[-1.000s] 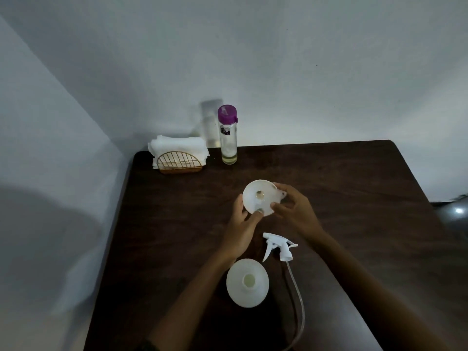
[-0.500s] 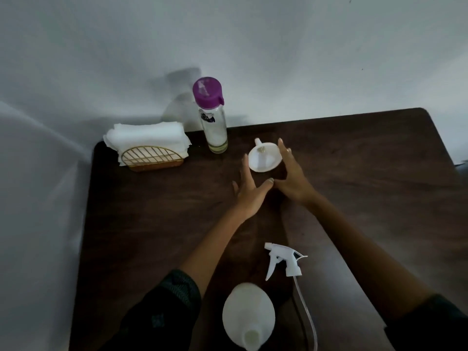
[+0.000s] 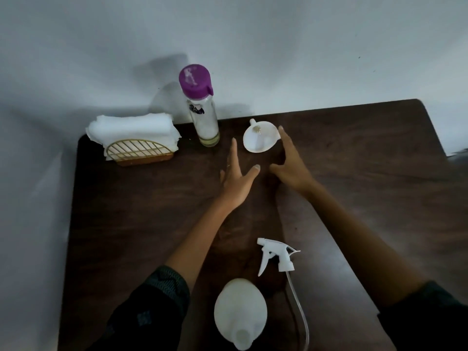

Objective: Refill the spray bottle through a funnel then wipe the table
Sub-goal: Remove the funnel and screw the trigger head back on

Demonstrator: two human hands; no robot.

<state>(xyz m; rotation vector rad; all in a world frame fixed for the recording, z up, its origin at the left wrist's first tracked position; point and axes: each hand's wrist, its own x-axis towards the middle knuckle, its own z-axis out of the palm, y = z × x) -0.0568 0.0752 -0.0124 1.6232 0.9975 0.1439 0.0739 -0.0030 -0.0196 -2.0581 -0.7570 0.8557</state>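
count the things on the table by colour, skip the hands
white: 4, the funnel, trigger sprayer, spray bottle, napkins
purple-capped: 1, glass bottle
gold: 1, napkin holder
total: 6

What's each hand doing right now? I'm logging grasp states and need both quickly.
Left hand: open, fingers straight, holding nothing.
Right hand: open, fingers straight beside the funnel, not gripping it.
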